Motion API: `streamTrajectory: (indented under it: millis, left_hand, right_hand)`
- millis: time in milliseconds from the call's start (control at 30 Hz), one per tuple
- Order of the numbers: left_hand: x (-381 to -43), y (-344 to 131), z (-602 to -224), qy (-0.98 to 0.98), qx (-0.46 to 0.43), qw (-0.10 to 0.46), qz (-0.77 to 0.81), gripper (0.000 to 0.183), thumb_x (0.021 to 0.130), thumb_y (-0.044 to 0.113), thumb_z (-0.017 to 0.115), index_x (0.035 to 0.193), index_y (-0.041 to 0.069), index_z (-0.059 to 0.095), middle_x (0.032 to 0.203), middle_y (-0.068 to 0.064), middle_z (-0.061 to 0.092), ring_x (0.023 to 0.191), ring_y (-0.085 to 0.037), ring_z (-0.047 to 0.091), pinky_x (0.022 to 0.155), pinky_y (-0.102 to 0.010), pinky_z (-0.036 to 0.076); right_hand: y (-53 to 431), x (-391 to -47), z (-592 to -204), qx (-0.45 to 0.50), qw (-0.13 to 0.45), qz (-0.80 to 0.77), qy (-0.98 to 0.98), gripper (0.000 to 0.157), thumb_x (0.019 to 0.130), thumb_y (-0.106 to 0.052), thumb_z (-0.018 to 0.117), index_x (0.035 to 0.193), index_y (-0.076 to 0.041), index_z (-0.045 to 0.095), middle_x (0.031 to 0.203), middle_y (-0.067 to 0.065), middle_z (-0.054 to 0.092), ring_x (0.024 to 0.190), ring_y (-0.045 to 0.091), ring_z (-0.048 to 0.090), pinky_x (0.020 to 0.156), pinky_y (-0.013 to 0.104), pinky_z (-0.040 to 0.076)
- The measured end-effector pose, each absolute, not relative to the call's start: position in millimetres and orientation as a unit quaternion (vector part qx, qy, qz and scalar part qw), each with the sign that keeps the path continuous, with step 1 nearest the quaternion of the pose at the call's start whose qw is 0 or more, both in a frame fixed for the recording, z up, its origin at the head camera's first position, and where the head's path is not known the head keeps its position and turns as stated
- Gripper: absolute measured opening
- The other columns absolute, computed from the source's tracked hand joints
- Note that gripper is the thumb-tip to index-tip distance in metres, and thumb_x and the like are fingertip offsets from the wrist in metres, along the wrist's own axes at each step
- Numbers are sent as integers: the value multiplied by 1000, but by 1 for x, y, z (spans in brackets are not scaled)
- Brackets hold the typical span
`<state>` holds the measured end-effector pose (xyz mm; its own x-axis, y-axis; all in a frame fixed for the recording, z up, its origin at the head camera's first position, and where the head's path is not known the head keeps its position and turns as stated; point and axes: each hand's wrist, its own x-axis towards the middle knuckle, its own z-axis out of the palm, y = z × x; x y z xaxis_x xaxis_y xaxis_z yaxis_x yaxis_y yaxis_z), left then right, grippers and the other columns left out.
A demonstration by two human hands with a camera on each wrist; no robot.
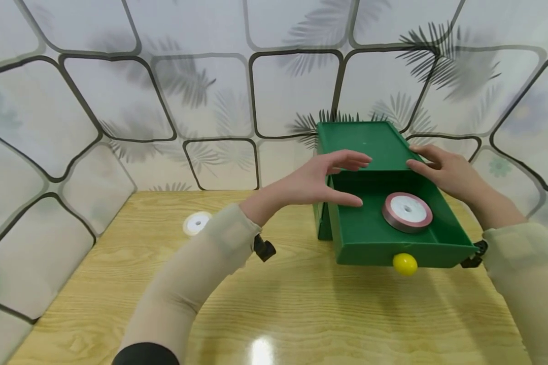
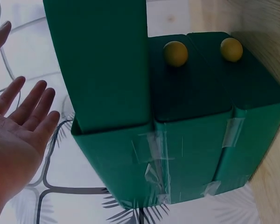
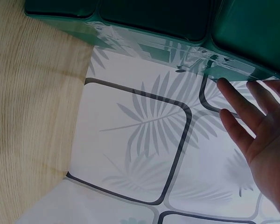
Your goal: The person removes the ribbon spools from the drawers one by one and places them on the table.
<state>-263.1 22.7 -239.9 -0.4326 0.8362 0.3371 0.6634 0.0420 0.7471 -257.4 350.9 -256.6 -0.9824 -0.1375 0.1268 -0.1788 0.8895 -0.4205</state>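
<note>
A green box of stacked drawers (image 1: 363,139) stands against the back wall, its top drawer (image 1: 365,252) pulled out with a yellow knob (image 1: 405,264) in front. Inside that drawer lies a spool of pink ribbon (image 1: 407,209). My left hand (image 1: 308,177) hovers over the drawer's left side, thumb and fingers spread, holding nothing. At the box's right top edge is my right hand (image 1: 454,172), its fingertips at the rim and its fingers loosely extended. In the left wrist view, two lower drawers (image 2: 193,88) are closed, each with a yellow knob (image 2: 175,54).
A spool of pale ribbon (image 1: 197,223) lies on the wooden table (image 1: 274,304) to the left, near my left sleeve. Clear tape (image 2: 233,132) joins the sides of the drawer units. A patterned wall covering (image 1: 210,96) surrounds the back and sides.
</note>
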Motion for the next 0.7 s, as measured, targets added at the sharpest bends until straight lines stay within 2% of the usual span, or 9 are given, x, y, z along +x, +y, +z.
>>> streamTrajectory:
  millis: [233,500,700]
  left_hand:
    - [-270,48,-239,705,545,161,425,73,82,16,80,144,9,44,143,-3,46,126,-6,44,105,-23,33]
    - [-277,74,-240,706,570,194,372,77,80,14,82,144,4,40,147,-7,42,130,-9,42,104,-17,31]
    - [-282,87,-239,717,572,215,334,78,81,16,81,145,4,40,148,-6,41,130,-3,39,103,-11,27]
  right_hand:
    - [352,-260,-258,84,55,224,-969,68,101,-47,46,152,-5,30,144,34,34,120,57,41,95,71,30]
    - [352,-259,-258,81,50,226,-969,68,101,-46,46,152,-4,29,145,34,33,121,57,40,95,70,30]
    - [350,-258,-257,83,54,231,-968,68,101,-47,46,152,-6,30,145,33,33,121,57,41,95,70,30]
